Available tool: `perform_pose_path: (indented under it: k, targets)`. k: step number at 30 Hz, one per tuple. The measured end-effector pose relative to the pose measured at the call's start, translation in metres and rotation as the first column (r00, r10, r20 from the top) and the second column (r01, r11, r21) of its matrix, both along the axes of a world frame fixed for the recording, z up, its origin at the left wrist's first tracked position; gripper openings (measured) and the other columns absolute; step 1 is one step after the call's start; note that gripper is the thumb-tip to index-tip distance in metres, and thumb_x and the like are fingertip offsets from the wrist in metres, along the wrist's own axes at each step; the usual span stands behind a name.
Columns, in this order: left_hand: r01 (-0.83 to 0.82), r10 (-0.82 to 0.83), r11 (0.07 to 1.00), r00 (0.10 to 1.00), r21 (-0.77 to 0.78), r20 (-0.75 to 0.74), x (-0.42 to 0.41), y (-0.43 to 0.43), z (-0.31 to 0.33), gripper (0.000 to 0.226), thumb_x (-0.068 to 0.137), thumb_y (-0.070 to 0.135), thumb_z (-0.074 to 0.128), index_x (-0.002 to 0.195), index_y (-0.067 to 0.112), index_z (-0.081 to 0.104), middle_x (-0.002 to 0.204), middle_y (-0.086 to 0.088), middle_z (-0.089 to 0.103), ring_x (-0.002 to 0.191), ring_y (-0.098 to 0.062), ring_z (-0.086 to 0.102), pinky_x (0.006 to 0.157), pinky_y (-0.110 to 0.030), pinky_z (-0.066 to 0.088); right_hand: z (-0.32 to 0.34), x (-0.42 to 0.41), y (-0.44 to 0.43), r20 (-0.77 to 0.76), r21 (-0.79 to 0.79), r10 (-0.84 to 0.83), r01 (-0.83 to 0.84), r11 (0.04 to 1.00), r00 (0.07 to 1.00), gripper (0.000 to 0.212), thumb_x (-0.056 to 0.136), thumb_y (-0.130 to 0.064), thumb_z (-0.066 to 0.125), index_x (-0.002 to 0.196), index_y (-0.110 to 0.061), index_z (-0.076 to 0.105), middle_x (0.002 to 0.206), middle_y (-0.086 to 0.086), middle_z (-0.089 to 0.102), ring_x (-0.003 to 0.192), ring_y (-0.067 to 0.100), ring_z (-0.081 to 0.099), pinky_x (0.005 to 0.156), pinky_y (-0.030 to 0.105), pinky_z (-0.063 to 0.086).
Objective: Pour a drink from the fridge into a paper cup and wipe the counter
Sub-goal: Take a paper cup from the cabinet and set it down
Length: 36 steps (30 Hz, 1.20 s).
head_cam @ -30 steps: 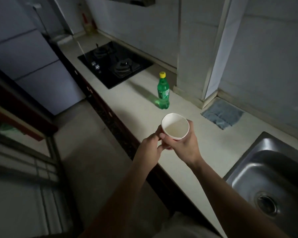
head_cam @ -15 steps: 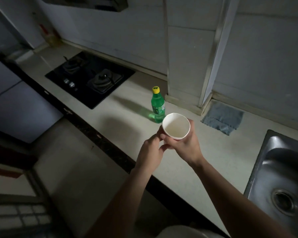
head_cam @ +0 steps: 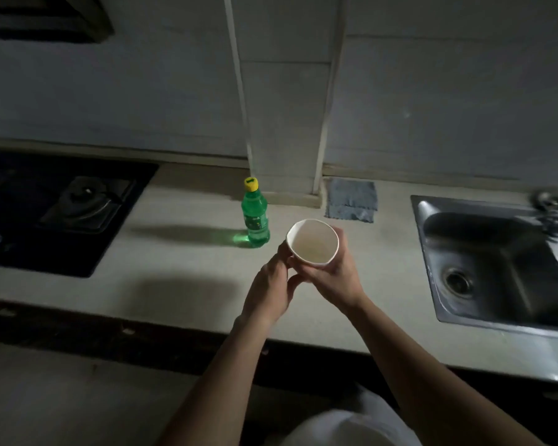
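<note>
I hold a white paper cup (head_cam: 313,241) above the pale counter (head_cam: 181,272), its mouth tipped toward me and its rim slightly squashed. My right hand (head_cam: 334,280) wraps around the cup's right side and base. My left hand (head_cam: 271,289) touches the cup's lower left with its fingertips. A green soda bottle (head_cam: 255,220) with a yellow cap stands upright on the counter just left of and behind the cup. A grey-blue cloth (head_cam: 351,199) lies flat against the back wall, to the right of the bottle.
A black gas hob (head_cam: 62,214) is set into the counter at the left. A steel sink (head_cam: 503,265) lies at the right. A tiled pillar (head_cam: 284,123) juts out behind the bottle. The counter's dark front edge (head_cam: 110,336) runs below my arms.
The view has swung to face the counter squarely. The fridge at the left has left the frame. Both hands keep the cup, now closer to the bottle.
</note>
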<state>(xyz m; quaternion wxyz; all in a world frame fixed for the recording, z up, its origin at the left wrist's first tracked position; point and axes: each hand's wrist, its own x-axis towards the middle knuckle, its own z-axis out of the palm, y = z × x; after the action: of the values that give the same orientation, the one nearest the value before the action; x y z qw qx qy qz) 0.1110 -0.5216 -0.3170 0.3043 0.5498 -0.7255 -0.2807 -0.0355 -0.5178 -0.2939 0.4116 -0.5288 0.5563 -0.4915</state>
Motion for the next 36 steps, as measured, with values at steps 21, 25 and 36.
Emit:
perform_pose_path:
  k: [21, 25, 36]
  targets:
    - [0.025, -0.048, 0.988, 0.987, 0.150, 0.152, -0.009, -0.103, -0.053, 0.043, 0.090, 0.016, 0.067, 0.129, 0.005, 0.054, 0.123, -0.016, 0.061, 0.109, -0.032, 0.062, 0.090, -0.036, 0.051, -0.078, -0.012, -0.090, -0.014, 0.073, -0.015, 0.016, 0.997, 1.000, 0.087, 0.061, -0.043, 0.092, 0.131, -0.029, 0.042, 0.119, -0.008, 0.060, 0.109, 0.010, 0.060, 0.085, 0.032, 0.056]
    - [0.057, -0.095, 0.983, 0.973, 0.176, 0.212, -0.024, -0.114, -0.059, 0.041, 0.091, 0.023, 0.067, 0.125, 0.003, 0.055, 0.118, -0.017, 0.062, 0.104, -0.036, 0.062, 0.085, -0.040, 0.053, -0.092, -0.029, -0.100, -0.045, 0.129, -0.069, 0.075, 0.989, 0.997, 0.087, 0.058, -0.045, 0.092, 0.130, -0.031, 0.045, 0.120, -0.008, 0.061, 0.108, 0.008, 0.061, 0.087, 0.037, 0.055]
    - [0.074, -0.209, 0.933, 0.908, 0.353, 0.363, -0.042, -0.133, -0.085, 0.037, 0.096, 0.005, 0.053, 0.131, -0.006, 0.047, 0.128, -0.024, 0.053, 0.118, -0.039, 0.054, 0.097, -0.038, 0.041, -0.114, -0.040, -0.102, -0.124, 0.194, -0.136, 0.159, 0.968, 0.983, 0.083, 0.059, -0.047, 0.090, 0.128, -0.032, 0.047, 0.116, -0.016, 0.062, 0.103, -0.001, 0.061, 0.080, 0.021, 0.052]
